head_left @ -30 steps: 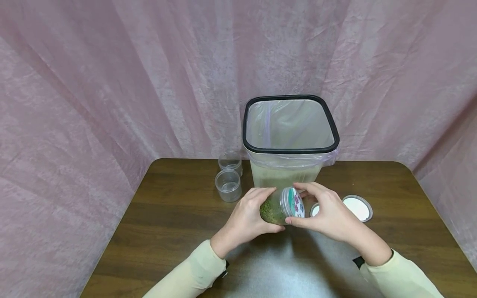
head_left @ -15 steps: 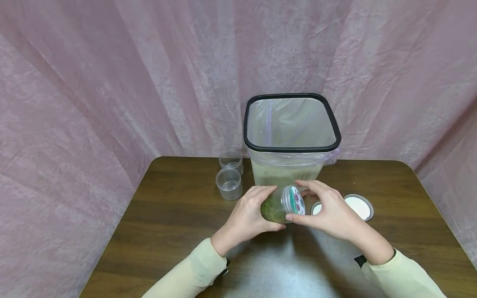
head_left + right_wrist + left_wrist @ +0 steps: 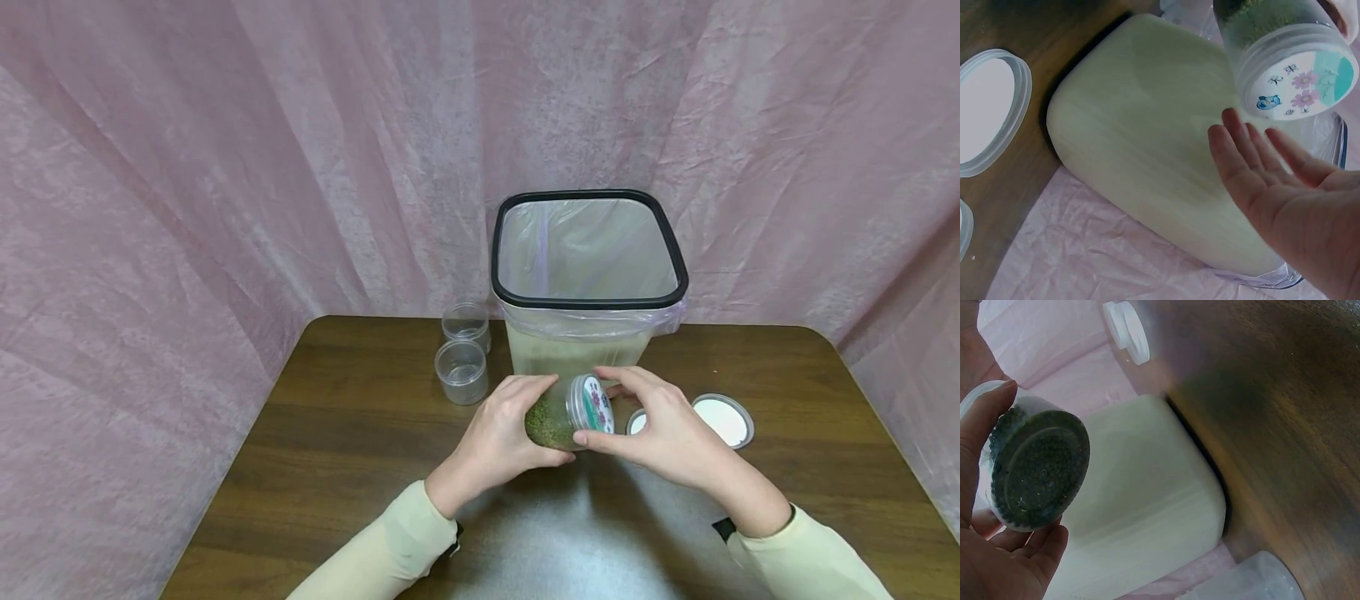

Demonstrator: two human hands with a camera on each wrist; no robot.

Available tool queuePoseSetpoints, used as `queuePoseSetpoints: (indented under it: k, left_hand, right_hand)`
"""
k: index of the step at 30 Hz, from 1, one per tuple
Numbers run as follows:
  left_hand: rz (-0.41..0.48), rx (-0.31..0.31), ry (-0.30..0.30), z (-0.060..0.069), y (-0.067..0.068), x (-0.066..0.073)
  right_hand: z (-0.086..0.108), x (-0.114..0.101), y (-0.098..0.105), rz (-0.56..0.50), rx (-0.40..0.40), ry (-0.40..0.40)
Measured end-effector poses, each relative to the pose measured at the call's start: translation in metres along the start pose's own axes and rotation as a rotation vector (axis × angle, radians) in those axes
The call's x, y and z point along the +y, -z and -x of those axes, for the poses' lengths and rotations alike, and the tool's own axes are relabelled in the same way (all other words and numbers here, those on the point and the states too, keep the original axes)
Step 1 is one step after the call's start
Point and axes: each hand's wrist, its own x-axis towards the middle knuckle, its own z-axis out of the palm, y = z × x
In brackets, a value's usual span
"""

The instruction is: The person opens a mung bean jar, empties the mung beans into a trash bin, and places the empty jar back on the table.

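Observation:
My left hand (image 3: 498,429) grips a clear jar (image 3: 551,417) of green granules, tilted on its side. Its thumb and fingers wrap the body, with the base facing the left wrist camera (image 3: 1041,469). The transparent-rimmed lid (image 3: 596,406) with a flowered label is on the jar and points right. Beside it is my right hand (image 3: 667,429), thumb by the lower rim and a finger by the upper rim in the head view. The right wrist view shows that hand (image 3: 1297,200) with extended fingers just off the lid (image 3: 1300,81); exact contact is hard to tell.
A cream bin (image 3: 577,350) with a black rim (image 3: 588,303) and plastic liner stands behind the hands. Two clear cups (image 3: 461,375) (image 3: 467,323) stand left of it. Two white-centred lids (image 3: 722,421) (image 3: 637,422) lie to the right. A pink curtain (image 3: 375,167) hangs behind.
The lid's label has turned slightly, its teal part now lower in the head view. Both hands have stayed almost in place around the jar.

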Motion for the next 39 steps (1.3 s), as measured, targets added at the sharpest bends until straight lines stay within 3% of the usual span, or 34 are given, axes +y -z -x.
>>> queuePoseSetpoints:
  k: [4, 11, 18, 25, 31, 37, 39]
  left_hand:
    - [0.003, 0.001, -0.002, -0.0004, 0.0000, -0.0002]
    - [-0.009, -0.007, -0.002, -0.0004, 0.0006, -0.0006]
    - [-0.011, 0.001, -0.009, -0.0013, 0.0020, -0.0004]
    - [-0.030, -0.008, -0.009, 0.0004, 0.0019, -0.0020]
    - [-0.019, -0.008, 0.001, -0.0007, 0.0031, -0.0023]
    - [-0.024, -0.026, 0.010, -0.0015, 0.0039, -0.0022]
    - [-0.024, -0.027, 0.012, -0.0017, 0.0040, -0.0021]
  right_hand:
    - [-0.0006, 0.0014, -0.0008, -0.010, -0.003, -0.045]
    - [-0.0011, 0.0035, -0.0005, 0.015, -0.005, 0.043]
    - [-0.0014, 0.0008, 0.0000, -0.034, -0.022, -0.045]
    - [-0.0026, 0.0023, -0.0008, 0.018, -0.012, 0.051]
    - [-0.0035, -0.0002, -0.0005, -0.023, -0.025, -0.055]
    - [-0.0031, -0.0004, -0.0008, 0.017, -0.009, 0.027]
    - [-0.0038, -0.0013, -0.0011, 0.022, -0.001, 0.013]
